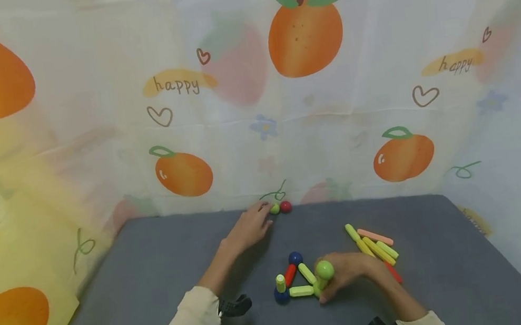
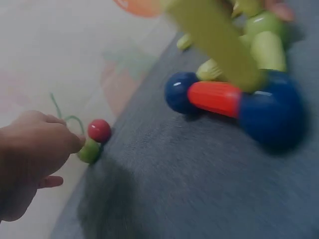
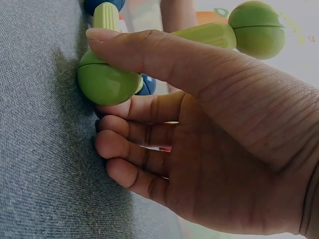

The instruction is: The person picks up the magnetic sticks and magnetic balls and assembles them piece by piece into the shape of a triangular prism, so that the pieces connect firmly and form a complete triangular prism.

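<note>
At the table's far edge my left hand reaches out with extended fingers, the fingertips right at a loose green ball. A red ball sits beside that one. My right hand pinches the lower green ball of a ball-and-stick frame between thumb and index finger. This flat triangle also has two blue balls, a red stick and two light green sticks. One upright yellow-green stick stands on the nearer blue ball. Another rises from the held ball, topped by a green ball.
Right of the frame lies a loose pile of yellow and green sticks, with a salmon stick and a red stick partly behind my right arm. A fruit-print cloth hangs along the back of the grey table.
</note>
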A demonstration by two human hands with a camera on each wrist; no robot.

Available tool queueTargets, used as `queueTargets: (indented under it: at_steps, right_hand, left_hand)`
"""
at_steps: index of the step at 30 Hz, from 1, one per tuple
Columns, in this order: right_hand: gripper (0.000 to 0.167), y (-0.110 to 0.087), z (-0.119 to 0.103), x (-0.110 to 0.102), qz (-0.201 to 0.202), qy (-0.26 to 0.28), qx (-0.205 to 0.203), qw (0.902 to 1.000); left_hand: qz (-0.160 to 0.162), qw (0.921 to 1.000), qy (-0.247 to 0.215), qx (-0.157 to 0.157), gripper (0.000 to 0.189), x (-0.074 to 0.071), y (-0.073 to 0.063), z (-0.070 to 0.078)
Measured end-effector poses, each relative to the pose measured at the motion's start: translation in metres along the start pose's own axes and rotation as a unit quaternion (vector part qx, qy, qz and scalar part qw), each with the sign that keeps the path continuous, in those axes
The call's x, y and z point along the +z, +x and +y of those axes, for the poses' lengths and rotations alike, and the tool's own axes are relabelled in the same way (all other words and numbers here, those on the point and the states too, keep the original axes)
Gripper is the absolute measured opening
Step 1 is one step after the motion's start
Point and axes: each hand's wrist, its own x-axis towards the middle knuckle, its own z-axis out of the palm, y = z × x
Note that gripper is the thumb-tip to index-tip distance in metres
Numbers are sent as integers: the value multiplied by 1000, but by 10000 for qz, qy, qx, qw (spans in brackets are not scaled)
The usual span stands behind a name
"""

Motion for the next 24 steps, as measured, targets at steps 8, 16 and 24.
queueTargets:
  at_steps: [8, 16, 24]
  right_hand:
    - [28, 1, 1, -1, -72, 63, 66, 9999]
    - [28, 0, 3, -1, -12, 129, 196, 9997]
    - [27, -2, 2, 0, 2, 213, 319, 9993]
  left_hand:
    - [-200, 9994, 125, -250, 46, 24, 25, -7]
    - [598, 9831, -1615, -624, 22, 13, -14, 8]
    - [589, 9441, -3200, 528, 31, -30, -84, 48]
